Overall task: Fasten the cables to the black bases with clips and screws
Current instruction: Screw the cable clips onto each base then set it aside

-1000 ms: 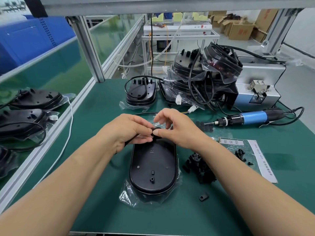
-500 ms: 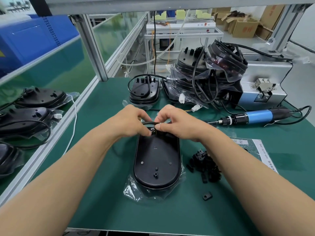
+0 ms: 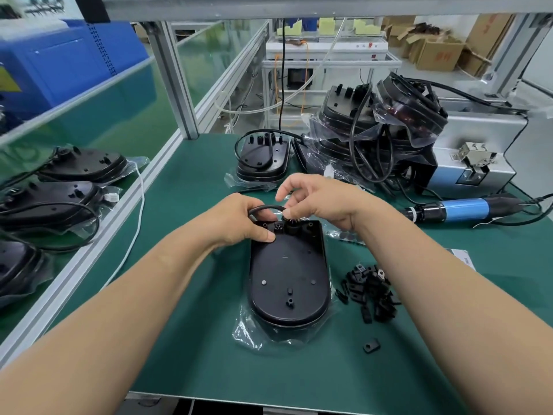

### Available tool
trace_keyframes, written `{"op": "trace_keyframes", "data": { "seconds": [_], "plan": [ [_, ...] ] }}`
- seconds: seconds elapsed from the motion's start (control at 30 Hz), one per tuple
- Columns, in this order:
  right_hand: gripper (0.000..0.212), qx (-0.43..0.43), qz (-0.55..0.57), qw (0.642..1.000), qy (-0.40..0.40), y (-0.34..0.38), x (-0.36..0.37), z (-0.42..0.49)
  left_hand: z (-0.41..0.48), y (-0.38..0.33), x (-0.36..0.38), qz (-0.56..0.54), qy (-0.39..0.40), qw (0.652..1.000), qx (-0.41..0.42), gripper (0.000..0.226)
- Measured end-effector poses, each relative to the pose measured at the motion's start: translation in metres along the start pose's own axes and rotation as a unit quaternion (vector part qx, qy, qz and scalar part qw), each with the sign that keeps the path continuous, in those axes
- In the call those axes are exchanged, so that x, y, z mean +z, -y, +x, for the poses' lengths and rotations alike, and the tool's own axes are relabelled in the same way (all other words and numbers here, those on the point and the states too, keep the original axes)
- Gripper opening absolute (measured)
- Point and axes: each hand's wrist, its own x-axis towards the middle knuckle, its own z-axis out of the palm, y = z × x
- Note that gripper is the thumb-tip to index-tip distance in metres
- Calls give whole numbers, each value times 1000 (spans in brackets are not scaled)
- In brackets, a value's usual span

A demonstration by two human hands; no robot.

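A black oval base [image 3: 287, 277] lies on a clear plastic bag at the middle of the green mat. A black cable [image 3: 264, 208] arches over its far end. My left hand [image 3: 239, 223] grips the base's far left corner, with the cable running under its fingers. My right hand [image 3: 323, 202] pinches the cable at its ribbed strain relief [image 3: 291, 218], which sits at the base's far edge. A pile of small black clips [image 3: 369, 292] lies right of the base, and one loose clip [image 3: 371, 345] lies nearer me.
A blue electric screwdriver [image 3: 463, 208] lies at the right. Behind it stands a grey screw feeder [image 3: 475, 163]. Bagged bases with cables [image 3: 374, 130] are stacked at the back, one base [image 3: 263, 158] beside them. More bases [image 3: 54, 205] lie on the left shelf.
My hands have parted a little at the base's far end, so the cable loop and the strain relief now show between them. The base has stayed in place.
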Motion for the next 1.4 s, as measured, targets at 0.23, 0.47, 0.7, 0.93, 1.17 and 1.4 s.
{"op": "trace_keyframes", "data": {
  "seconds": [0.23,0.47,0.7,0.93,1.17,1.4],
  "plan": [
    [25,3,-69,998,3,7,10,9,1,2,1,2,-22,1000,0,30],
    [23,27,-47,998,-33,5,14,13,0,1,3,-27,-40,999,-10,25],
    [26,26,-13,999,-38,0,19,11,-2,5,5,-46,-52,998,-6,25],
    [27,61,-13,998,-24,4,17,17,-3,5,6,-49,-47,998,-2,21],
    [29,65,12,998,-8,3,13,18,1,2,-2,-67,-23,997,-27,10],
    [17,24,23,999,-43,-15,15,9,6,4,3,-190,40,980,-43,12]
  ]
}}
